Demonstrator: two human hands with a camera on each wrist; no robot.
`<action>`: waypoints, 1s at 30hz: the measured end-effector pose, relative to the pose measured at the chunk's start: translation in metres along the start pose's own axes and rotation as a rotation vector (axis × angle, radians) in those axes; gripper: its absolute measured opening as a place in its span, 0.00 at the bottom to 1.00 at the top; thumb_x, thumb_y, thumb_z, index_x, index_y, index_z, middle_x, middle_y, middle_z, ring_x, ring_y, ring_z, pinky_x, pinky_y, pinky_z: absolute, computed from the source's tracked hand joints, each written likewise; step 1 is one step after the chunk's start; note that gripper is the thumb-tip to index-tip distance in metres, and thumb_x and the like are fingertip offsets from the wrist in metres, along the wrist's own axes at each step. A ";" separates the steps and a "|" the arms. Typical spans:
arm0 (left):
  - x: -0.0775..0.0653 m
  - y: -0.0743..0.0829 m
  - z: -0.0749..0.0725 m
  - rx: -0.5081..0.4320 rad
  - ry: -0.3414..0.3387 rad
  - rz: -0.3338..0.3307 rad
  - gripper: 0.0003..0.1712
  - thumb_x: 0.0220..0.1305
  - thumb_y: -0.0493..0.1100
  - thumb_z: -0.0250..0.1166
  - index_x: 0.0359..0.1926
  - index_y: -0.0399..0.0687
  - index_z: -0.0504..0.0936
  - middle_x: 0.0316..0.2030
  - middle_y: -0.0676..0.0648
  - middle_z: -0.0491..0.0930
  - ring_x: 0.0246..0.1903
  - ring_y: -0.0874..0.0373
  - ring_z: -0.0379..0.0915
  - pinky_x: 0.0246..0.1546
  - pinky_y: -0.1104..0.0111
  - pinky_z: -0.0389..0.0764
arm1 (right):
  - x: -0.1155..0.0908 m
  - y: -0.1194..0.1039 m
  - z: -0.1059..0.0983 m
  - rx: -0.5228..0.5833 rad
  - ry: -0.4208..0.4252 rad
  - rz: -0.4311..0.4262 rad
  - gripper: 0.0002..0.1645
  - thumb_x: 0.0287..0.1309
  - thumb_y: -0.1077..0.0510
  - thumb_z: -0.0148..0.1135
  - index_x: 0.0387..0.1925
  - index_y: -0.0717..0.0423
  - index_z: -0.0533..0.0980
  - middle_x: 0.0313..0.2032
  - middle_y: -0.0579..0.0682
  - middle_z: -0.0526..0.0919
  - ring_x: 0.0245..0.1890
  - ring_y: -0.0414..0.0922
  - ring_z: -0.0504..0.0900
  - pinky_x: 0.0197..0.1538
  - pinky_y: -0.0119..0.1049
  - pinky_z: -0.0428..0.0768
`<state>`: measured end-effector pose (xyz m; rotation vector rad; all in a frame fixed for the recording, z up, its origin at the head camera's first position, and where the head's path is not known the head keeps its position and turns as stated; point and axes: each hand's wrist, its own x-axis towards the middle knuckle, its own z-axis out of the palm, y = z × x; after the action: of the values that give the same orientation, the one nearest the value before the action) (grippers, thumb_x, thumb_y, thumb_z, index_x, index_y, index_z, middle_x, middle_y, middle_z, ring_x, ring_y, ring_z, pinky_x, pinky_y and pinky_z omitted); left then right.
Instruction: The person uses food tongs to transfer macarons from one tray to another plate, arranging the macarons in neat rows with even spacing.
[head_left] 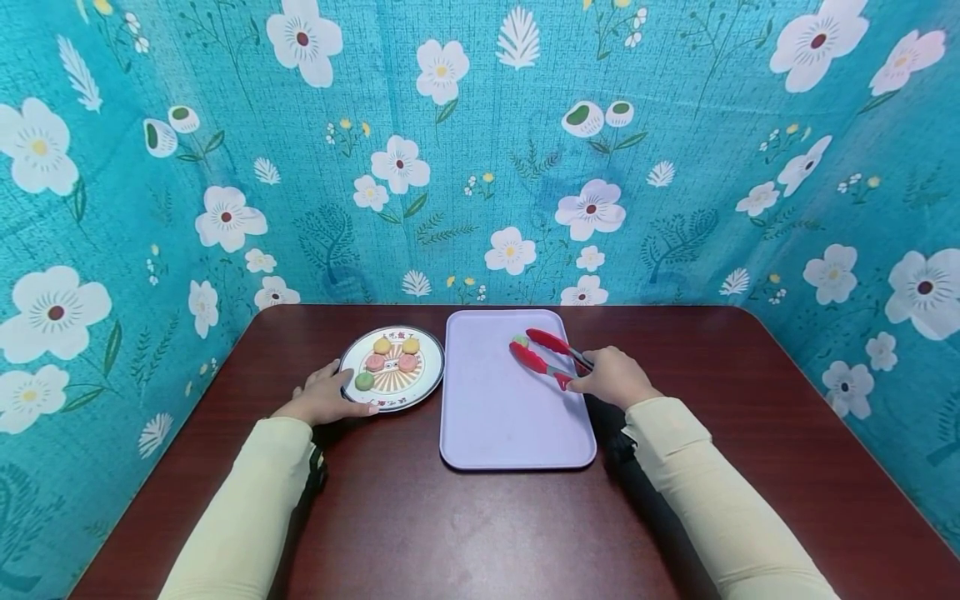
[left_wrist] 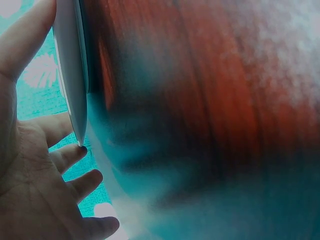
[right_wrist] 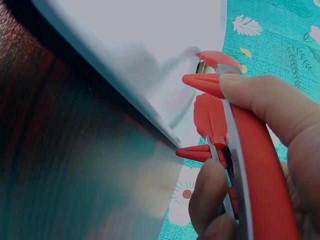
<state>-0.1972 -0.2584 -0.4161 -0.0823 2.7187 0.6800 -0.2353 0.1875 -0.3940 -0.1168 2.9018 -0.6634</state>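
My right hand (head_left: 617, 377) grips red-tipped tongs (head_left: 536, 360) by the handles, over the upper right of a lavender tray (head_left: 495, 425). A small green piece (head_left: 520, 341) shows between the tong tips; whether it still touches the tray is unclear. In the right wrist view, my thumb presses the red handle (right_wrist: 260, 185) and fingers curl beneath. On the left, my left hand (head_left: 318, 396) touches the rim of a round white plate (head_left: 431, 387), fingers spread, thumb along the near edge. That plate bears two yellow pieces, two pink pieces (head_left: 407, 362) and one green piece (head_left: 364, 381).
Plate and tray stand side by side, close together, toward the back of a dark brown table (head_left: 465, 542). A turquoise flowered cloth (head_left: 480, 167) hangs behind the table and along both sides.
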 end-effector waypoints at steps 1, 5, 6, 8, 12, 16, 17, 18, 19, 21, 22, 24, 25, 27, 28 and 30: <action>0.000 0.000 0.000 0.001 0.001 0.001 0.62 0.48 0.65 0.71 0.72 0.33 0.54 0.71 0.28 0.42 0.68 0.30 0.38 0.64 0.31 0.40 | 0.000 0.000 0.000 0.001 0.000 -0.001 0.46 0.44 0.49 0.77 0.61 0.69 0.70 0.50 0.66 0.80 0.42 0.55 0.81 0.45 0.51 0.83; -0.001 0.001 -0.001 -0.002 0.003 0.003 0.62 0.48 0.65 0.71 0.72 0.33 0.54 0.71 0.28 0.42 0.67 0.30 0.38 0.63 0.31 0.41 | 0.000 -0.001 0.000 0.007 -0.004 -0.006 0.46 0.45 0.49 0.77 0.61 0.69 0.70 0.50 0.66 0.80 0.42 0.55 0.81 0.44 0.50 0.83; -0.001 0.000 -0.001 -0.004 0.002 0.002 0.62 0.48 0.65 0.71 0.72 0.33 0.54 0.71 0.28 0.42 0.67 0.30 0.38 0.63 0.31 0.41 | 0.000 -0.001 0.000 0.009 -0.006 -0.004 0.46 0.45 0.50 0.77 0.62 0.69 0.70 0.50 0.66 0.80 0.41 0.55 0.81 0.44 0.50 0.83; -0.002 0.001 -0.001 -0.004 0.001 0.003 0.62 0.48 0.65 0.71 0.72 0.33 0.54 0.71 0.28 0.42 0.67 0.30 0.37 0.63 0.31 0.40 | 0.001 -0.001 -0.001 0.010 -0.012 -0.001 0.46 0.46 0.49 0.76 0.62 0.69 0.69 0.50 0.66 0.80 0.41 0.54 0.81 0.44 0.49 0.83; -0.002 0.001 -0.001 -0.002 0.001 0.005 0.62 0.47 0.66 0.71 0.72 0.33 0.54 0.71 0.28 0.42 0.67 0.29 0.37 0.63 0.31 0.41 | 0.002 -0.001 -0.002 0.004 -0.025 0.005 0.47 0.46 0.49 0.76 0.62 0.70 0.69 0.50 0.66 0.79 0.41 0.54 0.80 0.43 0.48 0.83; -0.002 0.001 -0.001 -0.001 0.002 0.006 0.62 0.48 0.66 0.71 0.72 0.33 0.54 0.71 0.27 0.42 0.67 0.29 0.37 0.63 0.31 0.41 | 0.002 -0.002 -0.003 -0.005 -0.029 0.002 0.46 0.46 0.48 0.76 0.62 0.69 0.69 0.51 0.66 0.79 0.42 0.55 0.80 0.44 0.48 0.83; -0.002 0.001 -0.001 0.000 0.002 0.007 0.62 0.48 0.65 0.71 0.72 0.33 0.54 0.71 0.27 0.42 0.67 0.29 0.37 0.63 0.31 0.41 | 0.002 -0.002 -0.003 -0.007 -0.030 0.001 0.46 0.46 0.48 0.76 0.62 0.69 0.69 0.52 0.66 0.79 0.43 0.55 0.80 0.44 0.48 0.83; -0.003 0.001 -0.001 -0.001 0.002 0.006 0.62 0.48 0.65 0.71 0.72 0.33 0.54 0.71 0.28 0.42 0.67 0.29 0.37 0.63 0.31 0.41 | 0.003 -0.002 -0.003 -0.008 -0.032 0.001 0.46 0.46 0.48 0.76 0.62 0.69 0.69 0.52 0.66 0.79 0.43 0.55 0.80 0.43 0.47 0.83; -0.003 0.001 -0.001 -0.001 0.002 0.005 0.62 0.48 0.65 0.71 0.72 0.33 0.54 0.71 0.28 0.42 0.67 0.29 0.37 0.63 0.31 0.41 | 0.003 -0.002 -0.003 -0.009 -0.034 0.002 0.46 0.46 0.48 0.76 0.62 0.69 0.69 0.52 0.66 0.78 0.43 0.54 0.80 0.43 0.47 0.83; -0.003 0.001 -0.001 -0.005 0.000 0.001 0.62 0.48 0.65 0.71 0.72 0.33 0.54 0.71 0.28 0.42 0.68 0.30 0.37 0.63 0.31 0.41 | 0.004 -0.002 -0.003 -0.011 -0.041 0.001 0.46 0.47 0.48 0.75 0.62 0.69 0.69 0.53 0.67 0.78 0.42 0.54 0.81 0.42 0.46 0.84; -0.003 0.002 -0.001 -0.006 -0.001 0.000 0.62 0.48 0.65 0.71 0.72 0.34 0.54 0.71 0.28 0.42 0.68 0.30 0.37 0.63 0.31 0.41 | 0.004 -0.002 -0.003 -0.012 -0.043 0.001 0.46 0.47 0.48 0.75 0.62 0.69 0.69 0.53 0.67 0.78 0.42 0.54 0.81 0.42 0.46 0.84; -0.003 0.002 -0.001 -0.007 -0.002 -0.002 0.62 0.48 0.65 0.71 0.72 0.34 0.54 0.71 0.29 0.42 0.68 0.30 0.37 0.63 0.31 0.41 | 0.004 -0.002 -0.003 -0.013 -0.046 0.002 0.46 0.47 0.48 0.75 0.62 0.69 0.69 0.54 0.67 0.77 0.42 0.54 0.81 0.42 0.46 0.84; -0.003 0.002 -0.001 -0.007 -0.001 -0.002 0.62 0.48 0.65 0.71 0.72 0.34 0.54 0.72 0.29 0.42 0.68 0.30 0.37 0.63 0.31 0.41 | 0.003 -0.003 -0.004 -0.012 -0.048 0.003 0.46 0.48 0.48 0.75 0.62 0.69 0.69 0.54 0.67 0.77 0.41 0.53 0.81 0.41 0.45 0.84; -0.003 0.002 -0.001 -0.005 -0.001 0.000 0.62 0.48 0.65 0.71 0.72 0.34 0.54 0.71 0.29 0.42 0.67 0.30 0.38 0.63 0.31 0.41 | 0.003 -0.003 -0.004 -0.010 -0.052 0.002 0.45 0.48 0.48 0.74 0.62 0.69 0.69 0.54 0.67 0.78 0.39 0.52 0.82 0.40 0.44 0.84; -0.003 0.002 0.000 -0.003 -0.002 0.001 0.62 0.48 0.65 0.71 0.72 0.34 0.54 0.71 0.29 0.42 0.67 0.30 0.38 0.63 0.31 0.41 | 0.002 -0.003 -0.004 -0.007 -0.054 0.003 0.45 0.49 0.48 0.74 0.62 0.69 0.69 0.53 0.67 0.78 0.37 0.51 0.82 0.40 0.43 0.84; -0.002 0.001 0.000 -0.003 -0.003 0.000 0.61 0.49 0.65 0.71 0.72 0.34 0.54 0.72 0.29 0.42 0.68 0.30 0.37 0.64 0.32 0.41 | 0.002 -0.004 -0.004 0.000 -0.061 0.003 0.44 0.49 0.48 0.73 0.62 0.70 0.69 0.52 0.67 0.79 0.33 0.48 0.82 0.38 0.42 0.84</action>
<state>-0.1953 -0.2577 -0.4146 -0.0819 2.7153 0.6835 -0.2379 0.1853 -0.3892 -0.1299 2.8433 -0.6478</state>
